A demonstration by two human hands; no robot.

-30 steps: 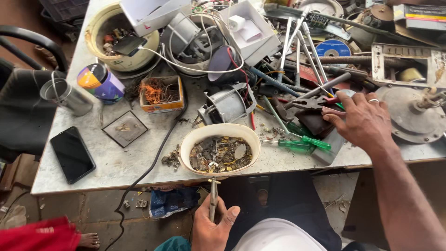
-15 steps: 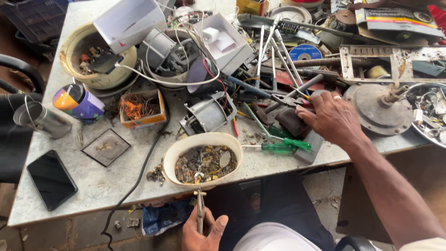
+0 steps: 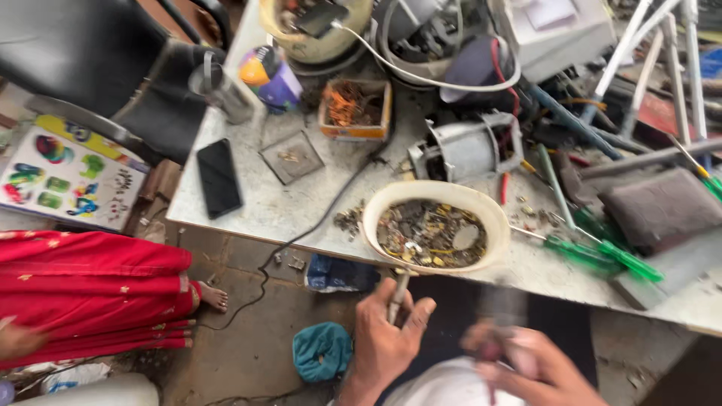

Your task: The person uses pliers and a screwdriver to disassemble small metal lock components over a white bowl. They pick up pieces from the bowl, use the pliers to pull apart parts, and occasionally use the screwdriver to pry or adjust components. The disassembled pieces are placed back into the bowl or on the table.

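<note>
Nothing looks joined yet: the left hand (image 3: 383,342) grips a thin tool (image 3: 396,295) below the bowl (image 3: 432,197), the blurred right hand (image 3: 526,365) clutches something small.

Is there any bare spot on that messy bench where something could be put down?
Yes: the grey tabletop between the black phone and the cream bowl of scrap, crossed only by a black cable. The back and right are crowded.

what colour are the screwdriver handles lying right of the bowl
Translucent green: the screwdriver handles lie on the table just right of the cream bowl, seen in the head view.
</note>
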